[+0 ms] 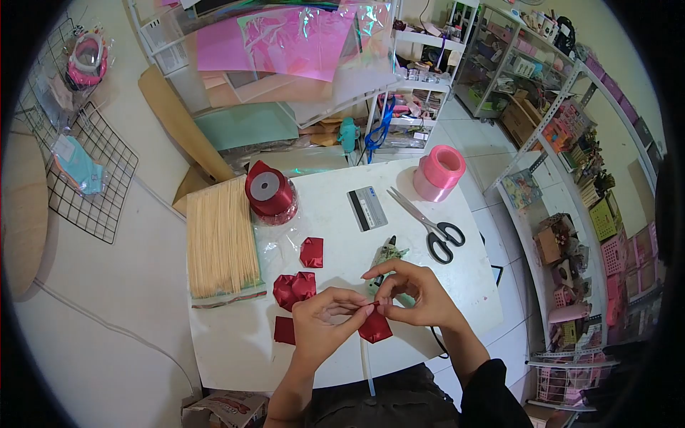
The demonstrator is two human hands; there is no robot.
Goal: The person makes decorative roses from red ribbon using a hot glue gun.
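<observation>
Above the front of the white table, my left hand (330, 319) and my right hand (417, 294) meet fingertip to fingertip. Both pinch the top edge of a dark red satin ribbon piece (376, 328), which hangs below the fingers. Partly hidden behind my right hand lies a green patterned glue gun (389, 252), its dark nozzle pointing away. A whitish glue stick (367, 367) reaches toward me below the ribbon. Left of my hands are folded red satin petals (294, 288), another single petal (312, 252) and a flat red ribbon square (284, 330).
A pack of bamboo skewers (222, 239) lies at the table's left, beside a dark red ribbon roll (271, 194). Farther back are a striped card (367, 208), black-handled scissors (432, 230) and pink ribbon rolls (438, 173). Loaded metal shelves (546, 153) stand at the right.
</observation>
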